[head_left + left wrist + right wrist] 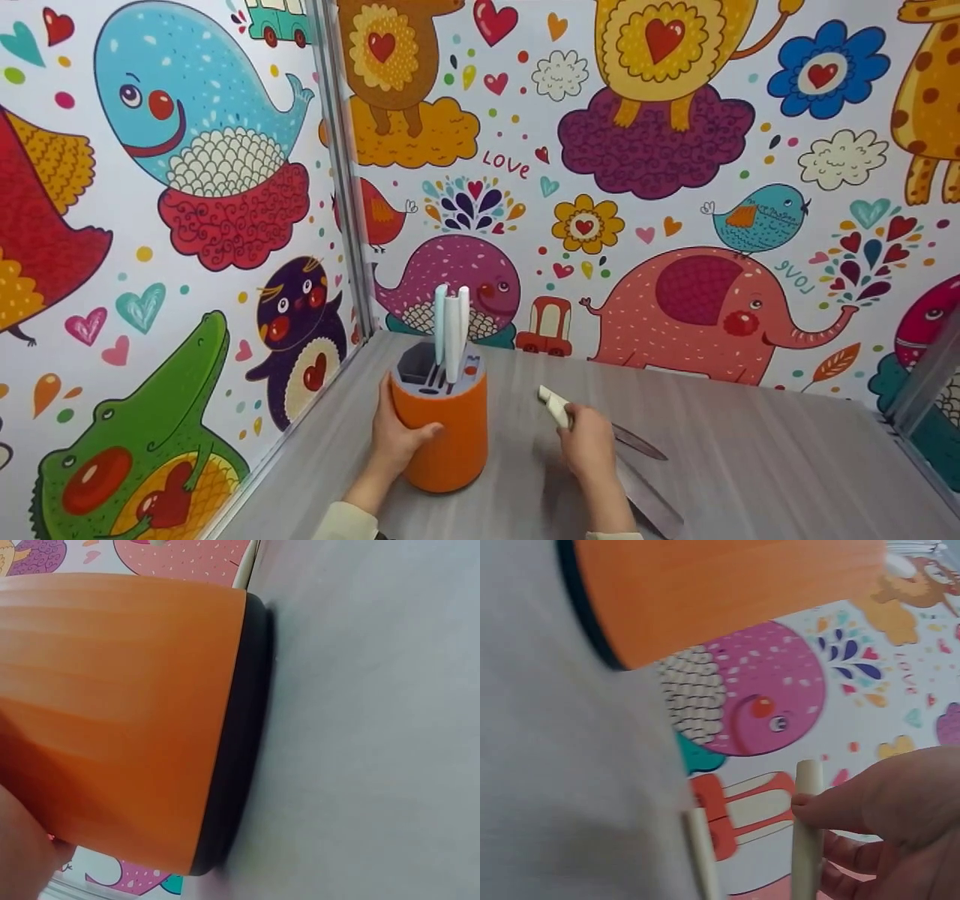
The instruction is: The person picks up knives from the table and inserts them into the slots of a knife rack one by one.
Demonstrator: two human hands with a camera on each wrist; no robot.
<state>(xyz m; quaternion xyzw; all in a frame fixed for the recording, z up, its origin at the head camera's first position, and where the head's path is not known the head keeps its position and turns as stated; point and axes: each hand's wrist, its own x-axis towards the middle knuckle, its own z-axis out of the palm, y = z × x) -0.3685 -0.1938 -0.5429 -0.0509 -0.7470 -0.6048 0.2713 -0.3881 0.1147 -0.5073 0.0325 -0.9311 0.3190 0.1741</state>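
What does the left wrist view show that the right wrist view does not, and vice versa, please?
Only the left wrist view: part of the left hand, at the side of the orange knife block.
Only the right wrist view: the right hand, pinching a pale handle.
Both: the block, its dark base, the grey tabletop and the printed wall.

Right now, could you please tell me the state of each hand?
Left hand: holding the orange block.
Right hand: holding a knife.
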